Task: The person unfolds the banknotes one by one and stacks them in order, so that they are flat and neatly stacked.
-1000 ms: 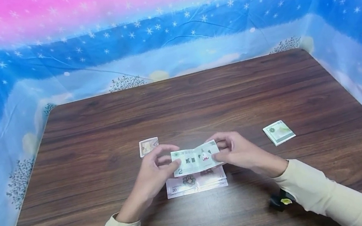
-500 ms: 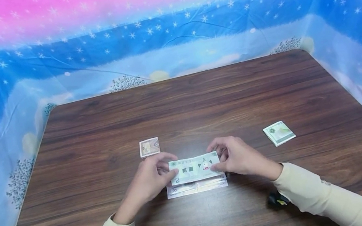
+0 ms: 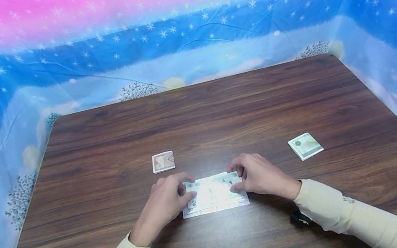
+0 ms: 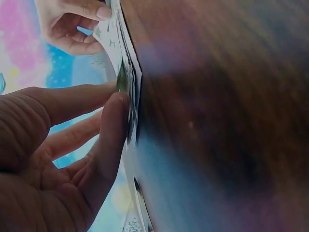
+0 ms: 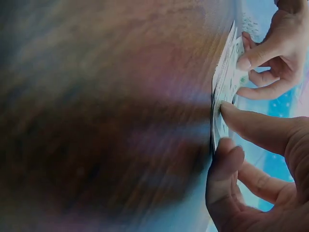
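A pale green banknote [image 3: 211, 188] with a 2 on it lies flat over a small stack of pinkish banknotes [image 3: 216, 210], washed out by glare in the head view. My left hand [image 3: 167, 198] pinches its left end between thumb and fingers, and the left wrist view shows the fingertips [image 4: 120, 99] right at the note's edge. At the opposite end my right hand [image 3: 261, 176] holds the same note, its thumb on top. From the side, the right wrist view shows the layered edges of the stack [image 5: 218, 92] close against the tabletop.
Behind my left hand sits a folded brownish banknote [image 3: 163, 162]. A folded green banknote [image 3: 306, 146] lies farther right. The dark wood table [image 3: 205, 114] is enclosed by a pink and blue snowflake cloth [image 3: 178, 33].
Both hands have brought the green banknote down and toward me onto the pinkish stack. Its middle fold, bent a second ago, now looks flatter. The folded notes have stayed put.
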The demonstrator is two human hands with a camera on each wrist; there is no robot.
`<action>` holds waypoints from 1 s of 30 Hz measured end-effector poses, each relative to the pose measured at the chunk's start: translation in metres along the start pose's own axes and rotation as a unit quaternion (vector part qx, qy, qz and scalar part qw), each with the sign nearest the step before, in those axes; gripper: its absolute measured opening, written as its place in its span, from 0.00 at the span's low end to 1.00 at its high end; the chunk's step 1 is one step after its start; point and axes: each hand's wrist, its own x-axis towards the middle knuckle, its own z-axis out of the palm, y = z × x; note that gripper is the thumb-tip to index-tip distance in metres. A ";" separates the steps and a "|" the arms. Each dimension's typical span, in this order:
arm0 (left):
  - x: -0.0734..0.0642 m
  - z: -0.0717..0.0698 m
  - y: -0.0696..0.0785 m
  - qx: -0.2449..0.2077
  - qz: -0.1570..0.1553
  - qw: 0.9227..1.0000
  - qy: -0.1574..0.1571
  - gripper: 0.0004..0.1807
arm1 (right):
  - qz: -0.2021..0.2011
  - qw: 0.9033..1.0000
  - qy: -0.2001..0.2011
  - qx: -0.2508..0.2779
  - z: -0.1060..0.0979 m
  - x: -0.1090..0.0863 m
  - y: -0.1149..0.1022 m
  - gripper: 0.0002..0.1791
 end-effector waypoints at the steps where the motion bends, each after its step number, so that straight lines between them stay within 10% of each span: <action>1: 0.000 0.000 0.000 0.007 0.001 1.000 0.001 0.15 | 0.000 1.000 0.006 -0.012 0.000 0.000 0.000 0.21; 12: -0.002 -0.003 0.003 0.022 0.017 1.000 0.011 0.18 | 0.025 0.999 0.031 -0.023 -0.017 -0.006 0.008 0.25; 20: -0.004 -0.011 0.000 -0.048 0.059 0.997 0.010 0.10 | 0.084 0.994 0.053 -0.053 -0.077 -0.023 0.048 0.17; 30: -0.004 -0.012 0.001 -0.055 0.062 0.997 0.011 0.09 | 0.155 0.980 0.016 -0.121 -0.115 -0.051 0.105 0.32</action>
